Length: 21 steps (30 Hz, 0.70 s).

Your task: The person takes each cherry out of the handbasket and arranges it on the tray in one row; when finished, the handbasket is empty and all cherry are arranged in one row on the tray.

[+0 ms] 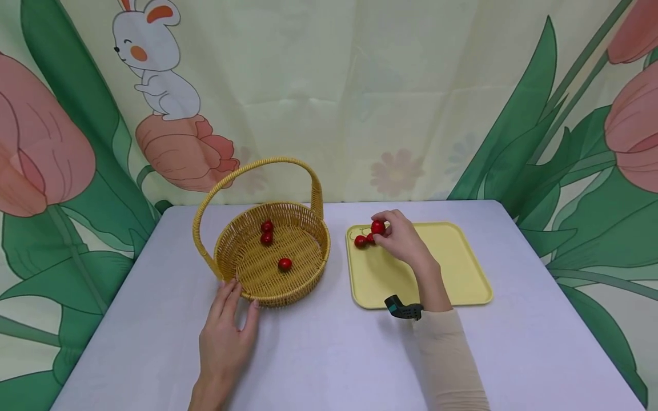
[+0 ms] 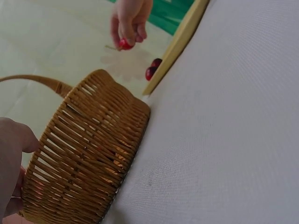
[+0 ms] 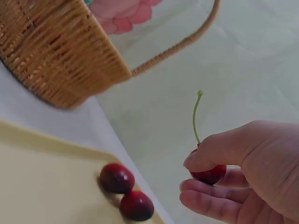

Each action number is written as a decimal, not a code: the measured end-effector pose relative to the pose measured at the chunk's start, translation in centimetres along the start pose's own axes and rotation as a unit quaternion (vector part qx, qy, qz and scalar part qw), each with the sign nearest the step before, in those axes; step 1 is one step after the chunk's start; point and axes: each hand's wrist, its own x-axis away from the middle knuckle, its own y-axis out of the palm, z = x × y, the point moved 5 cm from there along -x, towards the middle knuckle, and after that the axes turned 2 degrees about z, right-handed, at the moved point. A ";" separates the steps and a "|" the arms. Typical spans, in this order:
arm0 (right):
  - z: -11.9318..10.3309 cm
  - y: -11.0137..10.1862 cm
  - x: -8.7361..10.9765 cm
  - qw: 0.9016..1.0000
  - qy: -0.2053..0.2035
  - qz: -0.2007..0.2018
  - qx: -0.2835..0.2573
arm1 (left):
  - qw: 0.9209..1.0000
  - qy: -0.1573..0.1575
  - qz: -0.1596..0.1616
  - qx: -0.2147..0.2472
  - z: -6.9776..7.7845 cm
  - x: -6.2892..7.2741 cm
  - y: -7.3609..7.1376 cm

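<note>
My right hand [image 1: 403,240] pinches a dark red cherry [image 3: 210,173] between thumb and fingers, its green stem pointing up. The cherry is held above the far left corner of a yellow tray [image 1: 442,274]. Two more cherries [image 3: 126,191] lie side by side on the tray just under that hand. To the left stands a round wicker basket [image 1: 277,294] with a tall arched handle, and three cherries [image 1: 285,264] lie inside it. My left hand [image 1: 226,337] rests against the basket's near left side, its fingers fairly straight and touching around the rim.
A white cloth covers the table [image 1: 319,365]. Behind it hangs a curtain [image 1: 329,114] printed with a rabbit, tulips and leaves. The basket handle [image 1: 257,162] arches high over the basket. A dark band [image 1: 403,309] sits on the right wrist.
</note>
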 end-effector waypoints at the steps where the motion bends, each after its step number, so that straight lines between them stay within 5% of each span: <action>1: 0.3 -0.1 0.0 1.000 0.006 0.002 0.000 | 1.000 0.000 0.000 0.000 0.0 0.0 0.0; 21: 5.5 0.8 -0.8 0.995 0.091 0.007 0.047 | 1.000 0.001 0.001 0.002 0.1 0.0 0.0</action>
